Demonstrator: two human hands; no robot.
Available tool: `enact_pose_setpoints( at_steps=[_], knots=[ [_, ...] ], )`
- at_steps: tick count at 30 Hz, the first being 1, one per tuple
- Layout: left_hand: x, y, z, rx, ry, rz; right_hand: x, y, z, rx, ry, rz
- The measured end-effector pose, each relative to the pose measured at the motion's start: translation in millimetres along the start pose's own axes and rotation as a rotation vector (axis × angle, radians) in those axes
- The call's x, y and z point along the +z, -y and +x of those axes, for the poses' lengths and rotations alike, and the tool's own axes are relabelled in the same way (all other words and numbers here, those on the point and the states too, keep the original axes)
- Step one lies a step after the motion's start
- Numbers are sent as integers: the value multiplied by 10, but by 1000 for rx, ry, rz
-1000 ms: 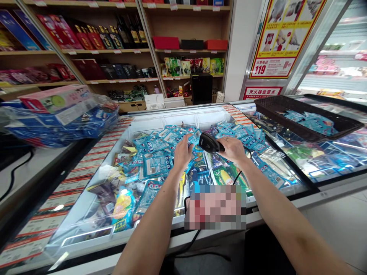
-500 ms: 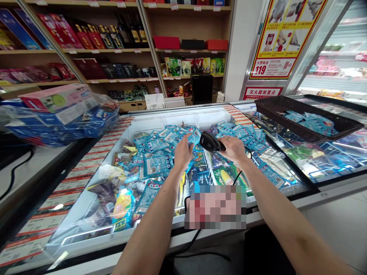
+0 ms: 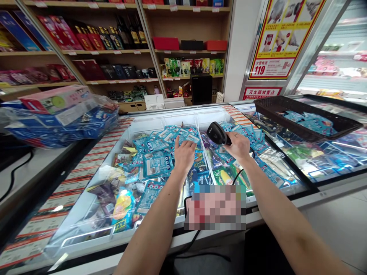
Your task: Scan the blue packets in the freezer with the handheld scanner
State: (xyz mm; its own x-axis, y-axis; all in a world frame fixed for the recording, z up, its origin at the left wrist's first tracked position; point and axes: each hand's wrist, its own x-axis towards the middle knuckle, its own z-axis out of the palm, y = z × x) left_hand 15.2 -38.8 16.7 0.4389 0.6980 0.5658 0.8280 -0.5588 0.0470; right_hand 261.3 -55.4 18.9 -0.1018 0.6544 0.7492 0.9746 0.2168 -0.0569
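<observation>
Our right hand (image 3: 240, 147) grips the barcode scanner (image 3: 218, 133), nose tipped down so it faces the blue packets (image 3: 156, 162) in the freezer's (image 3: 149, 121) far middle. Our left hand (image 3: 185, 154) lies open, flat on them.

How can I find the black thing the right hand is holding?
Look at the big open freezer full of blue packets. Just right of its white divider, the right hand grips a scanner. It is the only black thing held up above the bright packets.
</observation>
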Motion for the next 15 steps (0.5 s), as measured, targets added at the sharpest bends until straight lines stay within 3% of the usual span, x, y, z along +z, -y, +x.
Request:
enact_pose_setpoints(
  at_steps=[4,8,10,15],
  knots=[
    [-35,-88,25,35,-13,-15,-15,-34,13,51,-42,-12],
    [-40,-284,37,319,178,-143,-29,-44,19,101,-72,-2],
    [-23,-368,28,392,260,-181,-40,-35,20,101,-67,7],
    [6,-420,17,398,348,-202,-62,-13,27,85,-36,-2]
  ],
)
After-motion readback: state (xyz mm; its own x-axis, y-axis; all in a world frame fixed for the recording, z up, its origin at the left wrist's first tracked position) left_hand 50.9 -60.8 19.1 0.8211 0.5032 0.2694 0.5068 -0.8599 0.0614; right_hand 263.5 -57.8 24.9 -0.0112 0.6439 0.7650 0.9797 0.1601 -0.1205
